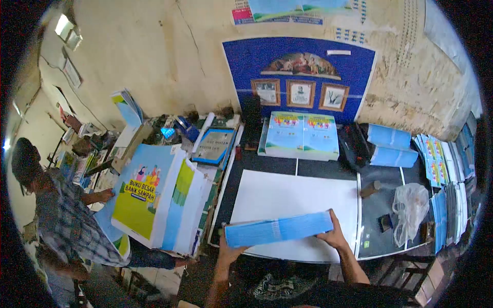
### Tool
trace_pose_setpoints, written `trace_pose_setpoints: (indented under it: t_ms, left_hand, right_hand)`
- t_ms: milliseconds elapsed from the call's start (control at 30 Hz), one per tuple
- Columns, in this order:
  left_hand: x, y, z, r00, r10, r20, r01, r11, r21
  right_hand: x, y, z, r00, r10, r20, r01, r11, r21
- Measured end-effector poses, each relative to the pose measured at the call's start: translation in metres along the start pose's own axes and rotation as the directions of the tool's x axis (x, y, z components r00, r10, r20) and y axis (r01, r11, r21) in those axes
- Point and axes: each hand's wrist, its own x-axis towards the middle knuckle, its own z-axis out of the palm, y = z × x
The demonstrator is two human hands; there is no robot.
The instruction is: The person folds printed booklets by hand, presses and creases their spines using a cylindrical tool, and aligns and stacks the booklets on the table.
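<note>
A thick stack of light blue paper sheets [277, 229] is held up, slightly tilted, over the front of a large white sheet [295, 197] on the table. My left hand [231, 249] grips the stack's left end. At the right end, my right hand [333, 232] clasps the stack with the thumb along the near side. A pale band or line crosses the middle of the stack. Its underside is hidden.
Printed covers [303, 133] are piled at the table's back. Blue stacks [393, 146], a plastic bag [410, 210] and a brown cylinder [371, 189] lie to the right. At left, a person [67, 215] stands by a big pile of printed covers [141, 187].
</note>
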Motion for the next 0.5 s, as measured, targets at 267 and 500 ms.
trace_pose_setpoints:
  t_ms: [267,500]
  left_hand:
    - [0.000,-0.030,-0.008,0.988,0.153,-0.008,-0.136,0.902,0.411]
    - [-0.014,-0.054,-0.011,0.994,0.099,-0.048,-0.099,0.995,0.000]
  right_hand:
    - [-0.003,0.001,-0.005,0.999,0.009,-0.044,-0.015,0.991,-0.133]
    - [-0.006,-0.020,-0.005,0.999,0.019,0.037,-0.013,0.987,-0.158]
